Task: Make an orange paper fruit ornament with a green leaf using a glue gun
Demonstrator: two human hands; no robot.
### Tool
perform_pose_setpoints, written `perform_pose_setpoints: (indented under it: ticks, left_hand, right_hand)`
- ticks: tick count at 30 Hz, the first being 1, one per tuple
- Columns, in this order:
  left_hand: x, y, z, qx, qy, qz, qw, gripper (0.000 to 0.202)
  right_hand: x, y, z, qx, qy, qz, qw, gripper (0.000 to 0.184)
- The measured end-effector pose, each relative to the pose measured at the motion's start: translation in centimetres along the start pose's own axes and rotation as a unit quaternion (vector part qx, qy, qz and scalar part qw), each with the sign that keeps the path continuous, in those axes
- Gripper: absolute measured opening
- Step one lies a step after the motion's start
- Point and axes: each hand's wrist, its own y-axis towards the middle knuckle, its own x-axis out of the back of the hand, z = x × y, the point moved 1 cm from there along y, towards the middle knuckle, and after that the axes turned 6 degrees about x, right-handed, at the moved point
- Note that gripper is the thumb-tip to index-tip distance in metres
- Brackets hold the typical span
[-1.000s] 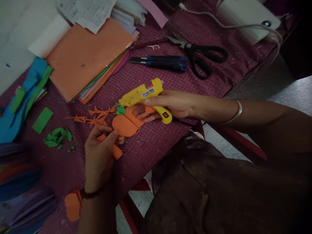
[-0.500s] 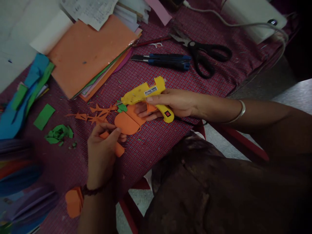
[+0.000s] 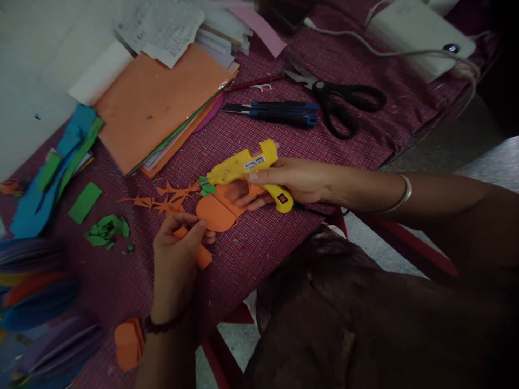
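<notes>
A yellow glue gun [image 3: 231, 166] is in my right hand [image 3: 279, 181], its nozzle pointing left over a small green paper piece [image 3: 208, 187]. My left hand [image 3: 182, 246] pinches the edge of a rounded orange paper piece [image 3: 217, 214] between thumb and fingers. Another orange paper strip [image 3: 204, 257] sticks out below the left fingers. Behind the rounded piece, more orange paper [image 3: 230, 199] lies under the glue gun, partly covered by my right fingers. Thin, spiky orange paper scraps [image 3: 172, 199] lie left of the nozzle.
Beyond the hands are a utility knife [image 3: 279, 114], black-handled scissors [image 3: 340, 100] and a stack of coloured paper [image 3: 162, 102]. Green scraps [image 3: 106, 231] and blue paper [image 3: 44, 181] lie at left. Cut orange pieces [image 3: 128, 346] rest by my left wrist. A white device [image 3: 417, 40] with a cable stands at upper right.
The whole view has shifted slightly, so everything appears a little lower and mostly further right. Both hands keep the same hold; the glue gun and orange paper stay in nearly the same arrangement.
</notes>
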Motion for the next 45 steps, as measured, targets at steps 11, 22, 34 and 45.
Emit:
perform_pose_setpoints:
  ticks: [11, 22, 34, 45]
  left_hand:
    - [-0.1, 0.2, 0.1, 0.008, -0.022, 0.012, 1.000, 0.021]
    - [-0.1, -0.1, -0.2, 0.014, -0.008, 0.012, 1.000, 0.022]
    - [-0.1, 0.2, 0.3, -0.002, -0.025, 0.014, 1.000, 0.022]
    - [-0.1, 0.2, 0.2, -0.003, -0.026, 0.014, 1.000, 0.021]
  right_hand:
    - [0.3, -1.0, 0.4, -0.051, -0.152, 0.054, 0.986, 0.027]
    - [0.3, -0.6, -0.3, -0.051, -0.138, 0.011, 0.989, 0.027]
    - [-0.1, -0.6, 0.0, -0.054, -0.153, 0.005, 0.987, 0.021]
    - [-0.3, -0.7, 0.1, -0.061, -0.160, -0.010, 0.985, 0.019]
